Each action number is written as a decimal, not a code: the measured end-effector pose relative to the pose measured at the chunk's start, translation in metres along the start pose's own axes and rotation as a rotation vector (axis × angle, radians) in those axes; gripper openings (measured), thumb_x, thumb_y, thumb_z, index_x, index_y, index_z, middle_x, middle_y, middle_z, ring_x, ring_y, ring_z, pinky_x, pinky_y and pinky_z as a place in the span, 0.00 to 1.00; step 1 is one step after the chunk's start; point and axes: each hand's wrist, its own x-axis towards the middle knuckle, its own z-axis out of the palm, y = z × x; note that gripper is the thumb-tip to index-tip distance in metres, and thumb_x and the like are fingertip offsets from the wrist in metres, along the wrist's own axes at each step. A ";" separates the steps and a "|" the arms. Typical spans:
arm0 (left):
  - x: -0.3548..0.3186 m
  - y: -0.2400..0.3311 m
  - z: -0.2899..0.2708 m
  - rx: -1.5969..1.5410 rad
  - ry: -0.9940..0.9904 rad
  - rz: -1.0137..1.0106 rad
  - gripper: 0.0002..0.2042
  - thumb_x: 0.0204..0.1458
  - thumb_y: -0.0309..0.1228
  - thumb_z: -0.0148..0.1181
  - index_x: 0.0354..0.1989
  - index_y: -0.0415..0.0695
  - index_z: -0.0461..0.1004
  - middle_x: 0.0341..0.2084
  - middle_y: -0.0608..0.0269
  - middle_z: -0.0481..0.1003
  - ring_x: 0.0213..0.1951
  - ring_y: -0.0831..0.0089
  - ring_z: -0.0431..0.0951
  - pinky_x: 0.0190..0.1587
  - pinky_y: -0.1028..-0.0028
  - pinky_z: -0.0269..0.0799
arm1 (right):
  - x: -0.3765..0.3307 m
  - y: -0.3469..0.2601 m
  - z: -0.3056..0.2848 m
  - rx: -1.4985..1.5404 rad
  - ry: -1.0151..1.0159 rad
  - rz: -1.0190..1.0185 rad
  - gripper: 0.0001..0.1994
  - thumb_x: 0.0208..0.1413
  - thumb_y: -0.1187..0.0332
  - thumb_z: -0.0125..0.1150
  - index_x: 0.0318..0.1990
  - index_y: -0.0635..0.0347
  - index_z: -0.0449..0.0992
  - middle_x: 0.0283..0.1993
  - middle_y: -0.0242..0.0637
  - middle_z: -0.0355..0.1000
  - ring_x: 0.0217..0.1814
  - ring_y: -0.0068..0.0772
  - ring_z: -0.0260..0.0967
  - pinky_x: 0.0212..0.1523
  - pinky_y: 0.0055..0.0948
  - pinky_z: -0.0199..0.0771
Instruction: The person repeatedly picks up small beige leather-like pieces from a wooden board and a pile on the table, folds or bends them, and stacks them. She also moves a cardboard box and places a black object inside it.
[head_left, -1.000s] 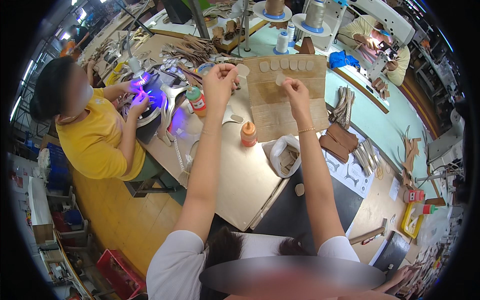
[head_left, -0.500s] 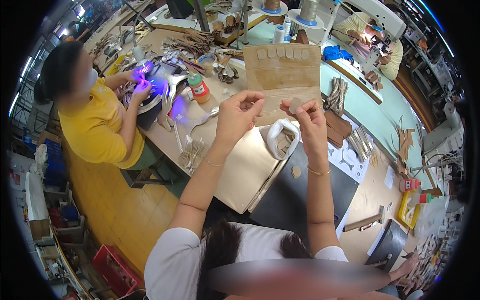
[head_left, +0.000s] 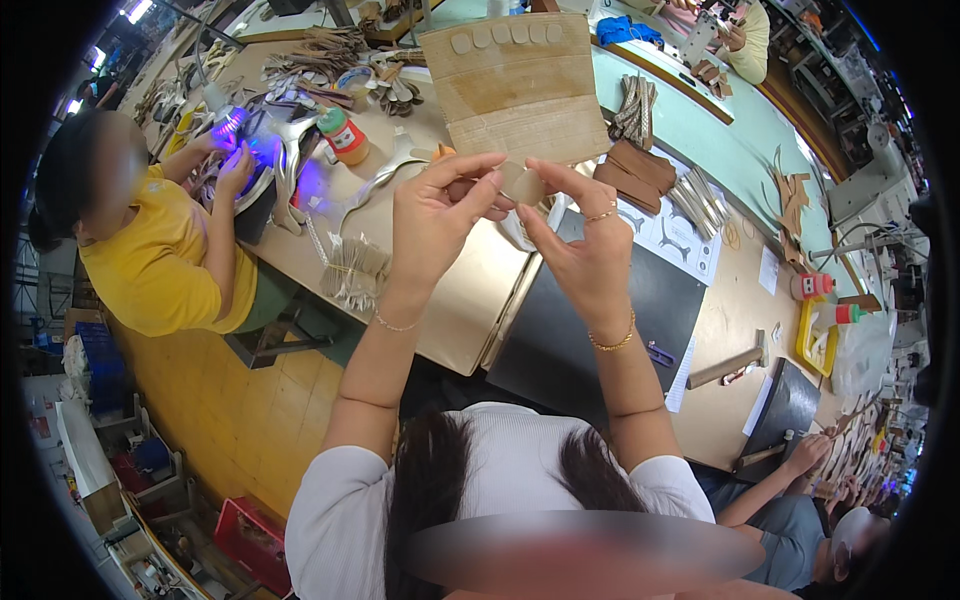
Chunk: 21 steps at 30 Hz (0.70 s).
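Between my two hands is a small, rounded, flat beige piece point(head_left: 529, 187), with a second similar beige piece point(head_left: 512, 174) partly overlapping it on the left. My left hand point(head_left: 440, 215) pinches the left one between thumb and fingers. Thumb and index finger of my right hand point(head_left: 582, 225) grip the right one by its edge. Beyond the hands, a brown cardboard sheet point(head_left: 515, 85) stands tilted, several rounded beige pieces point(head_left: 505, 36) in a row along its top. A white bag point(head_left: 518, 236) is mostly hidden behind my hands.
Under my forearms lie a gold-coloured sheet point(head_left: 450, 310) and a black mat point(head_left: 560, 320). Brown strips point(head_left: 635, 175), a hammer point(head_left: 725, 367) and a yellow tray point(head_left: 818, 340) are to the right. At left, a co-worker in yellow point(head_left: 170, 265) works beside a glue bottle point(head_left: 343, 135).
My hands have come together, bringing the beige pieces next to each other. The view has shifted, so the table appears further left and higher. The loose piece on the black mat no longer shows.
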 end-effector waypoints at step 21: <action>-0.014 0.009 0.001 -0.073 -0.114 0.018 0.11 0.59 0.25 0.57 0.48 0.35 0.77 0.41 0.57 0.77 0.40 0.72 0.79 0.41 0.73 0.83 | 0.000 -0.008 -0.004 0.065 -0.031 0.084 0.18 0.44 0.72 0.72 0.45 0.58 0.77 0.41 0.39 0.78 0.42 0.38 0.75 0.47 0.31 0.69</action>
